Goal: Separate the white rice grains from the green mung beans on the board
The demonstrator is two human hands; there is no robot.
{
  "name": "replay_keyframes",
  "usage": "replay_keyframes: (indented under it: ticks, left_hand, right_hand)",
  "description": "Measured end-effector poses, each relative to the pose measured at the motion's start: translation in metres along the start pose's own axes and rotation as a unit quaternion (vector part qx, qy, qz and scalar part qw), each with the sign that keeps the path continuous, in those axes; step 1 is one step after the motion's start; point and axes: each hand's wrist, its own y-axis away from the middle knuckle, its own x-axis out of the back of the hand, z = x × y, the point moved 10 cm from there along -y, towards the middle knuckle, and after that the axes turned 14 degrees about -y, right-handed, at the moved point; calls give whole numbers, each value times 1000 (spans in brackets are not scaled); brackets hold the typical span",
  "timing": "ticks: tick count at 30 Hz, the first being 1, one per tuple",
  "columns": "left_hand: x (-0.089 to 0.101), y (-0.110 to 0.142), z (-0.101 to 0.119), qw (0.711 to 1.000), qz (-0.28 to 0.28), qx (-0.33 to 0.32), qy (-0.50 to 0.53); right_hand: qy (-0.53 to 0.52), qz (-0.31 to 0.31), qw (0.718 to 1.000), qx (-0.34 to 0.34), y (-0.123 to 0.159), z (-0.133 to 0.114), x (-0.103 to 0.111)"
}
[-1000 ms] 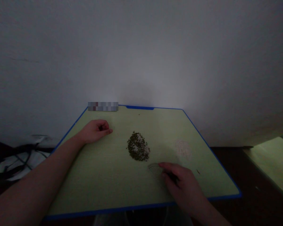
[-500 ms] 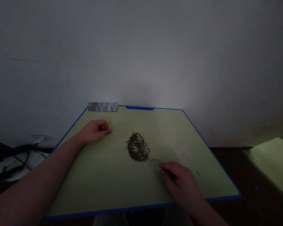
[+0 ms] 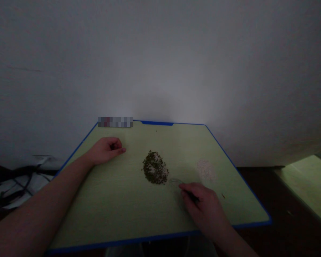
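Observation:
Near the middle of the table a mixed pile (image 3: 154,168) of small green-brown beans or seeds and pale grains lies spread out. My right hand (image 3: 200,200) is closed, thumb and fingers pinching thin curved tweezers (image 3: 174,181). Their faint tips reach almost to the lower right edge of the pile. To the right, beyond that hand, lies a flat patch of pale grains (image 3: 206,170). My left hand (image 3: 105,150) rests on the table left of the pile, its fingers curled in and its thumb pointing right. Nothing shows in it.
The pale table (image 3: 117,210) has a blue rim and meets a wall at the back. A blurred-out strip (image 3: 115,122) lies at its back left corner. A small dark sliver (image 3: 223,196) is right of my right hand. Dark cables (image 3: 16,178) hang at the left.
The view has shifted very slightly. My right hand and the tweezers stay almost in place beside the pile, and my left hand has not visibly moved.

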Motion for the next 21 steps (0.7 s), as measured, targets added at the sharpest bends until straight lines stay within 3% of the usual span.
replay_keyframes:
  ticks: [4, 10, 16, 21]
  left_hand:
    - [-1, 0, -1, 1000, 1, -1, -4]
    - [-2, 0, -3, 1000, -3, 0, 8]
    - [-3, 0, -2, 1000, -2, 0, 23]
    - [-3, 1, -1, 1000, -7, -2, 28]
  right_hand:
    - [-1, -8, 1000, 8, -2, -3, -3]
    - [25, 34, 999, -11, 1, 10, 13]
    - [-6, -5, 1000, 5, -2, -2, -3]
    - [0, 24, 999, -21, 0, 9, 12]
